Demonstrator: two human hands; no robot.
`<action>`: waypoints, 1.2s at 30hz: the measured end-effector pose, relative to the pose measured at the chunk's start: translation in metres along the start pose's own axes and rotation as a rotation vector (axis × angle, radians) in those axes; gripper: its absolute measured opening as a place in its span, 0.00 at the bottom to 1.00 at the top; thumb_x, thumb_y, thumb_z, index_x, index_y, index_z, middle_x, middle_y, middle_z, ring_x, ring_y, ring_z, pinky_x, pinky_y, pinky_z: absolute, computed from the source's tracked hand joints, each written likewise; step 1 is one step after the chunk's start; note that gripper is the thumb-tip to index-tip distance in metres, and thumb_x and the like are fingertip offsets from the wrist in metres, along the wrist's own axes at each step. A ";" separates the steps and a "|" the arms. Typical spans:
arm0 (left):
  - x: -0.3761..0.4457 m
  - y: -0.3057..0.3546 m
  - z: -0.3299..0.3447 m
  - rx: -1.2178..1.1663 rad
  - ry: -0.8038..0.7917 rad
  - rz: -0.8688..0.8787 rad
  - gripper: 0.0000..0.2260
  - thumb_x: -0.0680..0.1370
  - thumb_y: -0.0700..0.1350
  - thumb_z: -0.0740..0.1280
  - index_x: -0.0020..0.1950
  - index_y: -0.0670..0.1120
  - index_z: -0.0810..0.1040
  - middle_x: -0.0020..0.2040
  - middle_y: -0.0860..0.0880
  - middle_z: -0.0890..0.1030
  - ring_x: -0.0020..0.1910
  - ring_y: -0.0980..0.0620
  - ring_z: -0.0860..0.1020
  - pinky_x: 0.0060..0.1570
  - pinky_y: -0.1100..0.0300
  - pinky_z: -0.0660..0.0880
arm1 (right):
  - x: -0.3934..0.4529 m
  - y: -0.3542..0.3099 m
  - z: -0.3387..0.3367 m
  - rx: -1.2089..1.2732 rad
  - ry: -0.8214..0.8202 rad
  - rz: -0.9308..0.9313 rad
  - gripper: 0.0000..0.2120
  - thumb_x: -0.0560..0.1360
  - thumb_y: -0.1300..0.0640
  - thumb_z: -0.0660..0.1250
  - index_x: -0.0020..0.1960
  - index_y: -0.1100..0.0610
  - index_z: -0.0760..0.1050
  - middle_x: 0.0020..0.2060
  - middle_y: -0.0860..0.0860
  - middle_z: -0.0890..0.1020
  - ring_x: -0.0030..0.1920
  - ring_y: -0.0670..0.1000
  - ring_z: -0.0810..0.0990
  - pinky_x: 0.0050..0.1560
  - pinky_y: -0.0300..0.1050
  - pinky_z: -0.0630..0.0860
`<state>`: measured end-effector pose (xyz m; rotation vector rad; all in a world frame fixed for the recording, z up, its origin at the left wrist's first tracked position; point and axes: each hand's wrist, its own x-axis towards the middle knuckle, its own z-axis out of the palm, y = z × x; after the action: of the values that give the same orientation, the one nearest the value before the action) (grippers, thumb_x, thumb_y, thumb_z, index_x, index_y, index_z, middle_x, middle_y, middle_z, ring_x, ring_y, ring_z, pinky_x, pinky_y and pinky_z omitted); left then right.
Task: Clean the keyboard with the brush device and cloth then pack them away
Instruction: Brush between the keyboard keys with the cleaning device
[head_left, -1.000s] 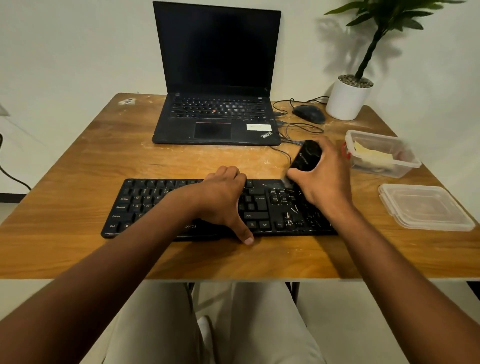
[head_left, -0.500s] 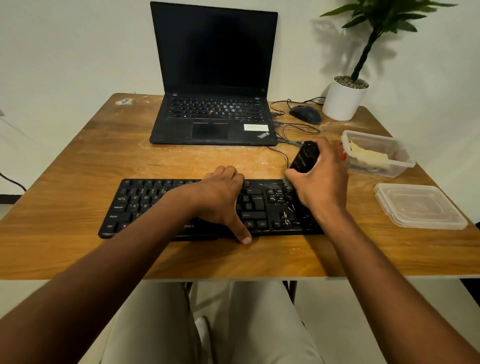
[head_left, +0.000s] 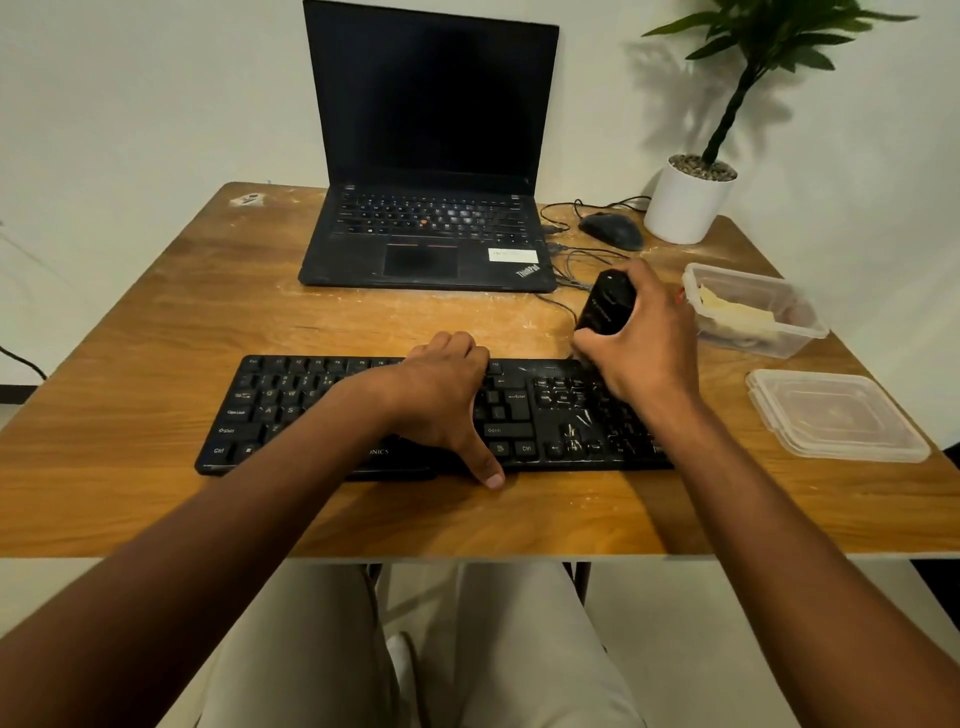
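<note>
My left hand (head_left: 441, 400) lies flat on the keyboard (head_left: 519, 415) to pin it while my right hand (head_left: 644, 338) grasps the brush device (head_left: 605, 306), bristles down over its far-right keys

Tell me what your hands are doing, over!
Left hand flat on keyboard, holding it steady. Right hand grips brush device at keyboard's far right edge. Cloth in open box. Nothing in the way.

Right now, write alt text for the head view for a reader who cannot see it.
A person's right hand grips a black brush device at the back right of a black keyboard while the left hand rests on its middle keys. Behind on the wooden table stand an open laptop, a mouse and a potted plant; right, a plastic container and its lid.
</note>
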<state>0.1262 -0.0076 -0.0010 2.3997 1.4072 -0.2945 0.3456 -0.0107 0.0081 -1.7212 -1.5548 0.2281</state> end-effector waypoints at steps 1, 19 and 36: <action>0.000 0.000 0.000 0.002 0.003 0.002 0.60 0.58 0.72 0.80 0.80 0.47 0.59 0.72 0.50 0.62 0.72 0.48 0.61 0.76 0.45 0.65 | 0.006 0.000 -0.005 0.035 -0.038 -0.023 0.29 0.67 0.58 0.81 0.65 0.49 0.74 0.47 0.42 0.75 0.48 0.45 0.77 0.40 0.31 0.72; 0.003 -0.003 0.002 0.001 0.019 0.034 0.56 0.59 0.72 0.79 0.78 0.48 0.60 0.68 0.51 0.62 0.68 0.50 0.61 0.73 0.49 0.67 | 0.024 -0.012 0.016 0.109 -0.440 -0.306 0.29 0.65 0.59 0.82 0.62 0.47 0.73 0.50 0.42 0.79 0.49 0.40 0.79 0.40 0.31 0.78; 0.000 -0.002 0.001 0.007 0.009 0.023 0.58 0.59 0.72 0.79 0.79 0.47 0.59 0.70 0.50 0.63 0.69 0.49 0.61 0.75 0.46 0.66 | 0.024 0.003 0.004 -0.020 -0.206 -0.179 0.28 0.66 0.57 0.81 0.61 0.47 0.74 0.47 0.42 0.78 0.47 0.45 0.78 0.34 0.24 0.67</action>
<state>0.1250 -0.0068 -0.0020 2.4234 1.3840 -0.2839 0.3513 0.0126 0.0124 -1.6020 -1.8556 0.3070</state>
